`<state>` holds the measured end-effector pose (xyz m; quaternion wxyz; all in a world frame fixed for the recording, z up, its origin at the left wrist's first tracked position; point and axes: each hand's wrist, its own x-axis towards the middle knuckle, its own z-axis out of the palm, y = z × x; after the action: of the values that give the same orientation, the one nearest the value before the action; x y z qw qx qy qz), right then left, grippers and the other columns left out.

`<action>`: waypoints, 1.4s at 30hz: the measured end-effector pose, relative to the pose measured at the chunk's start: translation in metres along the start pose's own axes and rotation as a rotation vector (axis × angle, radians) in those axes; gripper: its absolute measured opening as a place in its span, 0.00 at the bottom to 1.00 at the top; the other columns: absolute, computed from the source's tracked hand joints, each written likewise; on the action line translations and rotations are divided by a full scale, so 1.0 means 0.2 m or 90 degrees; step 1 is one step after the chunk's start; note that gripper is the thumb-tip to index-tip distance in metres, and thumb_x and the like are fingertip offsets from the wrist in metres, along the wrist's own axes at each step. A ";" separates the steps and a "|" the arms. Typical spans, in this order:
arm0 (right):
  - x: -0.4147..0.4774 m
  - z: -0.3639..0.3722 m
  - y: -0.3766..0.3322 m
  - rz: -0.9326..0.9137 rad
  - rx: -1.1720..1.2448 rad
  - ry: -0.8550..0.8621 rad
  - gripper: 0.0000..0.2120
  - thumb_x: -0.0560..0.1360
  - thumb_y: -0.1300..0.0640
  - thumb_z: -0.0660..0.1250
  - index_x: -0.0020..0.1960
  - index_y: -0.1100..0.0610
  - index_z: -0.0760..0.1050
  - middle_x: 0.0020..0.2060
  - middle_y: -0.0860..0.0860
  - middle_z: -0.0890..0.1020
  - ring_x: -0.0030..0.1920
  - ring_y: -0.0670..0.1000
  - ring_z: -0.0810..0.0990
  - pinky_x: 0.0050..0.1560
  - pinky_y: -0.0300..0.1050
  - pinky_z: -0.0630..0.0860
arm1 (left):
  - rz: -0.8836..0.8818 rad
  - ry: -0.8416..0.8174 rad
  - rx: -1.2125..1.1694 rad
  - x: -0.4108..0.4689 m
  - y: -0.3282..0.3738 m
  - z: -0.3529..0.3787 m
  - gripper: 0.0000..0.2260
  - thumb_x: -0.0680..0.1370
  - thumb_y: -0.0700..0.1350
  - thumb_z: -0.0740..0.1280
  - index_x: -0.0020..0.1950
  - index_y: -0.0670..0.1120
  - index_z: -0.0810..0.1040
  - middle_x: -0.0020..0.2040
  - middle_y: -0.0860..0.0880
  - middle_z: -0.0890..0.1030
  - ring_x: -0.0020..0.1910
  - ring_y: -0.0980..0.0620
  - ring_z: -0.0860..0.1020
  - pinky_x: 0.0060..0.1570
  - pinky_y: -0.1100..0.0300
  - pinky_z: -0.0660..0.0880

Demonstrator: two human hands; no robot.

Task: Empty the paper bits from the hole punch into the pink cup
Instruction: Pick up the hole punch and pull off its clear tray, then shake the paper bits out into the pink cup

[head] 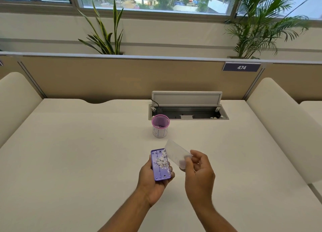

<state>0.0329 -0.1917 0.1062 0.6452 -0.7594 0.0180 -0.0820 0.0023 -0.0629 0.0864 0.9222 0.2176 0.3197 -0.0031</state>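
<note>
Hole punch (160,164), purple plastic rectangle, underside up with round paper bits (163,160), cupped in left hand (154,177); right hand (197,170) pinches translucent cover (176,152). Pink cup (160,126) upright beyond hands on smooth white surface (78,153).

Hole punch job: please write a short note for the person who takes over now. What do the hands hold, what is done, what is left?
Left hand: holds the purple hole punch bottom side up, paper bits lying in it.
Right hand: pinches the clear cover, already off the punch.
Pink cup: upright on the table, beyond the hands; some bits seem to lie inside.
Done: cover removed.
Left: tip the bits into the cup, probably refit the cover.
</note>
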 end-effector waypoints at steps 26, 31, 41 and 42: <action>0.20 -0.13 0.50 0.356 -0.127 0.119 0.07 0.74 0.64 0.74 0.42 0.56 0.77 0.37 0.55 0.85 0.36 0.57 0.87 0.46 0.58 0.86 | 0.025 0.049 0.046 0.06 0.06 -0.07 0.11 0.83 0.38 0.56 0.52 0.38 0.77 0.40 0.42 0.75 0.38 0.43 0.72 0.43 0.49 0.75; 0.19 -0.14 0.62 0.356 -0.200 0.106 0.11 0.70 0.57 0.78 0.41 0.50 0.75 0.42 0.52 0.83 0.40 0.58 0.86 0.46 0.59 0.85 | 0.048 0.077 0.111 0.07 0.06 -0.09 0.10 0.83 0.35 0.59 0.53 0.37 0.80 0.40 0.42 0.78 0.39 0.43 0.73 0.46 0.47 0.78; 0.14 -0.06 0.36 0.274 -0.183 0.035 0.05 0.74 0.59 0.74 0.46 0.54 0.79 0.43 0.51 0.83 0.46 0.53 0.82 0.51 0.53 0.80 | 0.067 0.103 0.226 0.14 0.19 -0.07 0.11 0.82 0.32 0.60 0.51 0.36 0.83 0.37 0.41 0.87 0.35 0.44 0.85 0.41 0.51 0.85; 0.15 -0.04 0.33 0.269 -0.169 0.021 0.04 0.74 0.60 0.74 0.46 0.54 0.79 0.43 0.50 0.83 0.45 0.52 0.82 0.50 0.52 0.80 | 0.072 0.109 0.232 0.16 0.22 -0.06 0.11 0.82 0.32 0.60 0.51 0.36 0.83 0.38 0.41 0.88 0.35 0.45 0.85 0.40 0.52 0.85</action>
<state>0.0662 -0.2154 0.0453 0.5425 -0.8153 0.1974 0.0450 0.0272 -0.0141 0.0779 0.8358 0.3980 0.3780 0.0096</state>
